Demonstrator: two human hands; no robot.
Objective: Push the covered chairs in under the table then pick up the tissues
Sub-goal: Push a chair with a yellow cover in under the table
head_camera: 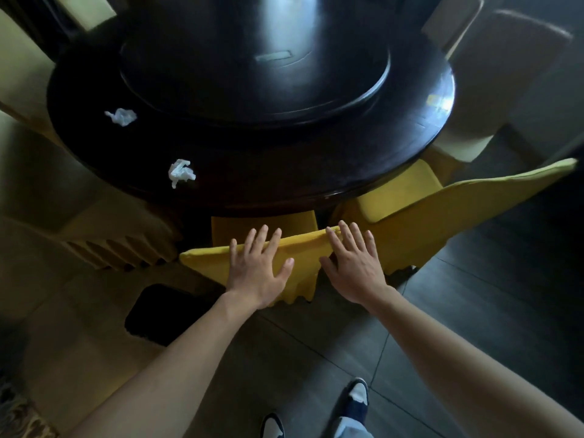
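A yellow-covered chair (205,259) stands right in front of me, its seat partly under the dark round table (316,172). My left hand (256,268) lies flat on the chair's backrest, fingers spread. My right hand (354,265) rests flat at the right end of the same backrest, also spread. A second yellow-covered chair (442,213) stands to the right, angled, its seat partly under the table. Two crumpled white tissues lie on the table's left side: one near the edge (181,172), one farther back (121,116).
A raised turntable (252,77) fills the table's middle. Pale covered chairs stand at the left (120,229) and the far right (493,90). A dark bin (164,311) sits on the tiled floor to my left. My shoes (358,393) show at the bottom.
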